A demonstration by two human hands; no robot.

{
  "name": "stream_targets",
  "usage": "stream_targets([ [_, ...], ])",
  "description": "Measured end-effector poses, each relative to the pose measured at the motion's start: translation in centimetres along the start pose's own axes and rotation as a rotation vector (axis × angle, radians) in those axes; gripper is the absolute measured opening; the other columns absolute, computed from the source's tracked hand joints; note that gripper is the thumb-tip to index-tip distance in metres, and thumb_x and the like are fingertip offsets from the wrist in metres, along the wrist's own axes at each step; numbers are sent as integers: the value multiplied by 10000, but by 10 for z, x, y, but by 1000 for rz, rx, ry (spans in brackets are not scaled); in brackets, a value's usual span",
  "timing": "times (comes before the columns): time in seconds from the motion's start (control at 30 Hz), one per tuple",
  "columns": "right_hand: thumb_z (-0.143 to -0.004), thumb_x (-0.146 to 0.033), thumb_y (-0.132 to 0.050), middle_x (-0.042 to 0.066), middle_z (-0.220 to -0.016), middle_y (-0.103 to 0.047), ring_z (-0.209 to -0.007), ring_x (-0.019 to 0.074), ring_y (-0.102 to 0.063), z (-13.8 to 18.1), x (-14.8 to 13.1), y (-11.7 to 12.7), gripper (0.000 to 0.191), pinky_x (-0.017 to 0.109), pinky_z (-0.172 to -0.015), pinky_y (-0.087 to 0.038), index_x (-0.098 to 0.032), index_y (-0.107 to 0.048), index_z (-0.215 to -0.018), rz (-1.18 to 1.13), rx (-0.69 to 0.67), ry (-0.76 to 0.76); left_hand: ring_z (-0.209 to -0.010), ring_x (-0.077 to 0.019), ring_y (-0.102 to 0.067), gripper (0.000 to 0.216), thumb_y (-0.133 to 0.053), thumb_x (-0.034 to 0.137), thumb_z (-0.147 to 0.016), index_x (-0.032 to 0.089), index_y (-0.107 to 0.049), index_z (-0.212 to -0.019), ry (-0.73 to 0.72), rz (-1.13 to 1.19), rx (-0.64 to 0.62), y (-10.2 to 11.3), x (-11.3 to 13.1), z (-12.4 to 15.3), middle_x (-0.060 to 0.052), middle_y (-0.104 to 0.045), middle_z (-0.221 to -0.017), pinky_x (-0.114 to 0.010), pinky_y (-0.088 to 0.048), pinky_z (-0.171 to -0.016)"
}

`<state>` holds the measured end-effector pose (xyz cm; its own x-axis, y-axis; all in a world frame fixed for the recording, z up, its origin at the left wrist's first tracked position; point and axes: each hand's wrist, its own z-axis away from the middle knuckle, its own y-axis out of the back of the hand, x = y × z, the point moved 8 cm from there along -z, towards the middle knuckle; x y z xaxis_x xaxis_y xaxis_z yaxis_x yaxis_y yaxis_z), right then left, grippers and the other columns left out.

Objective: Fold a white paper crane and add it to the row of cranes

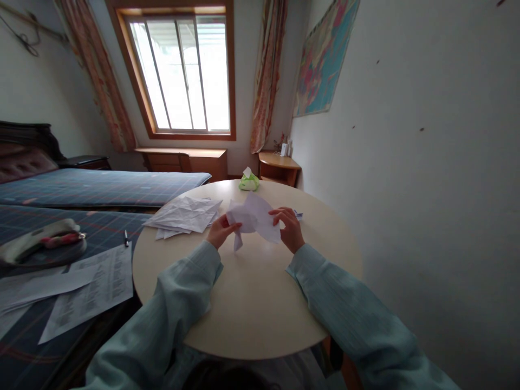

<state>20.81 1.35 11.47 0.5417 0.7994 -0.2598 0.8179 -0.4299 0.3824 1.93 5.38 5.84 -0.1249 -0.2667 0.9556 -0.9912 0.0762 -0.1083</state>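
Between my two hands is a creased white sheet of paper (255, 214), held above the round table (260, 303). My left hand (221, 230) pinches its left side, thumb on top, and a folded corner hangs down beside the thumb. On the right edge, my right hand (289, 226) grips the paper between thumb and fingers. A pile of creased paper sheets (187, 214) lies on the table to the left of my left hand. Just behind my right hand sits a small blue and white object (298, 215), partly hidden.
A green tissue pack (248, 181) stands at the table's far edge. Left of the table, a bed (122, 216) carries printed sheets (97, 287), a pen (126, 238) and a pale bag (44, 241). A white wall (426, 189) runs along the right side.
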Motion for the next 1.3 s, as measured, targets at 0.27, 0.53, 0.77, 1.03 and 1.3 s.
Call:
stream_targets([
  [0.27, -652, 18, -354, 3, -918, -601, -1026, 165, -452, 4, 9, -18, 362, 421, -949, -248, -231, -606, -726, 39, -198, -58, -731, -145, -544, 276, -534, 342, -674, 156, -491, -873, -378, -535, 98, 2, 26, 10, -29, -592, -787, -268, -427, -666],
  [0.53, -622, -353, -626, 58, -982, -593, -1011, 228, -442, 7, -5, -32, 305, 428, -892, -307, -207, -569, -884, 9, -292, -28, -644, -138, -520, 197, -426, 319, -763, 168, -510, -669, -531, -850, -108, -29, 28, 22, -34, -564, -659, -250, -406, -600],
  [0.77, -651, -310, -609, 35, -971, -595, -992, 203, -443, 4, -10, -23, 154, 412, -875, -319, -206, -501, -619, 15, -149, 36, -779, -208, -533, 212, -579, 314, -639, 178, -559, -800, -464, -988, -181, -32, 17, 19, -79, -600, -795, -318, -404, -711],
  [1.03, -662, -146, -526, 45, -831, -536, -805, 160, -466, 9, -24, -28, 88, 290, -692, -410, -199, -462, -632, 29, -250, 94, -828, -197, -531, 279, -533, 197, -636, 198, -513, -915, -452, -970, -135, -30, 16, 18, -69, -595, -865, -297, -395, -744],
  [1.3, -681, -235, -557, 8, -624, -496, -642, 138, -472, 7, -17, -26, 148, 262, -601, -407, -192, -440, -601, -39, -207, -13, -634, -172, -531, 195, -499, 219, -642, 185, -466, -831, -375, -1006, -100, -28, 15, 19, -46, -565, -709, -265, -388, -567],
])
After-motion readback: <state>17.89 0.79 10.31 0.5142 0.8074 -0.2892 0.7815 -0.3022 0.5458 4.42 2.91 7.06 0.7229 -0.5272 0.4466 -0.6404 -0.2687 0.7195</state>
